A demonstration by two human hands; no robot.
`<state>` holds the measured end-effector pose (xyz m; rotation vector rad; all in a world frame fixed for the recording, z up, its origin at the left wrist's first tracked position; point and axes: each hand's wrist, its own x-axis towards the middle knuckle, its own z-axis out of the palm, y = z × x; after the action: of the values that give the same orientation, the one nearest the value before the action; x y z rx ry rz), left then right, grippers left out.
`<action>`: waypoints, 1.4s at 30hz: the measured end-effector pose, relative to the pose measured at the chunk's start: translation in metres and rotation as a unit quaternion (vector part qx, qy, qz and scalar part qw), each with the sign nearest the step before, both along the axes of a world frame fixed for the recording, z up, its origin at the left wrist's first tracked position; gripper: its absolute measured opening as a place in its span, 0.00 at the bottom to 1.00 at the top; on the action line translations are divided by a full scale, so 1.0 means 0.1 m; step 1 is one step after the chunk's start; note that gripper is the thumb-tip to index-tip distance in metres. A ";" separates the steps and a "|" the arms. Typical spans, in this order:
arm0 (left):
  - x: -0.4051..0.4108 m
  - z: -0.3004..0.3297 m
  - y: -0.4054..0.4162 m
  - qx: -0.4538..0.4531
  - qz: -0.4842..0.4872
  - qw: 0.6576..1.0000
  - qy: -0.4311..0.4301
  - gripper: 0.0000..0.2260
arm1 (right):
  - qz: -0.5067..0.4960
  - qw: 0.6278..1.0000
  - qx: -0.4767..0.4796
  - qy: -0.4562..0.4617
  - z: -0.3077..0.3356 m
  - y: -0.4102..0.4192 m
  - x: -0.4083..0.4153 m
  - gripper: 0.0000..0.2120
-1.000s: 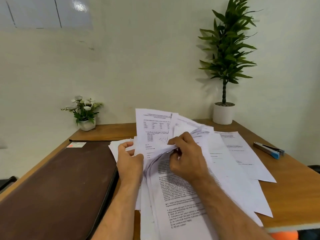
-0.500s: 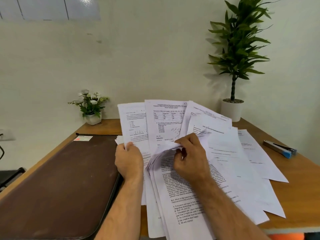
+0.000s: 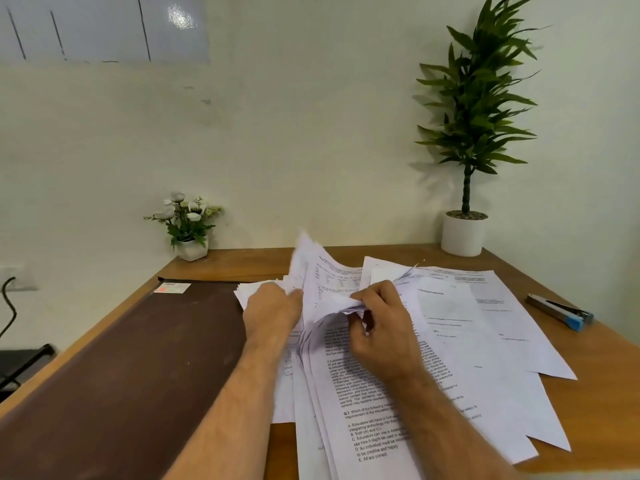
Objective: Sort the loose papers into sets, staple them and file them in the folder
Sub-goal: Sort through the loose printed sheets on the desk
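Left hand (image 3: 273,308) grips lifted papers (image 3: 450,341) (sheet edges blurred); right hand (image 3: 379,327), knuckles up, pinches bent sheet tops above the desk (image 3: 606,375).

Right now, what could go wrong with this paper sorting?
1. The right hand crumples the top edges of the papers it pinches; they may crease or tear.
2. The fanned sheets overhang the near edge of the desk and could slide off.
3. The left hand lifts several sheets at once, so sets may get mixed.
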<state>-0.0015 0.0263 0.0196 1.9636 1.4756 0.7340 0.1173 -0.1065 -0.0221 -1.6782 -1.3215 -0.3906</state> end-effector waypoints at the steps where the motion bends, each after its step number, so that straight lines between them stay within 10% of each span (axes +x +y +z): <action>1: 0.00 0.05 0.03 0.017 -0.010 1.000 -0.014 0.10 | -0.001 1.000 0.006 -0.002 0.02 0.00 0.01 0.11; 10: -0.26 0.65 -0.03 0.075 -0.010 0.916 -0.394 0.08 | 0.001 0.976 0.202 -0.078 0.57 -0.07 0.07 0.12; 25: -0.64 1.64 -0.64 0.387 -0.120 0.806 -0.432 0.03 | 0.031 0.924 0.295 -0.242 1.96 -0.44 -0.29 0.10; 42: -0.57 1.50 -0.54 0.185 -0.131 0.797 -0.560 0.11 | 0.040 0.905 0.277 -0.322 2.14 -0.46 -0.41 0.08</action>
<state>-0.0582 -0.0277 0.1701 1.3843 0.3313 1.7278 0.0760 -0.1524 0.1920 -1.0331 -1.5379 -1.2256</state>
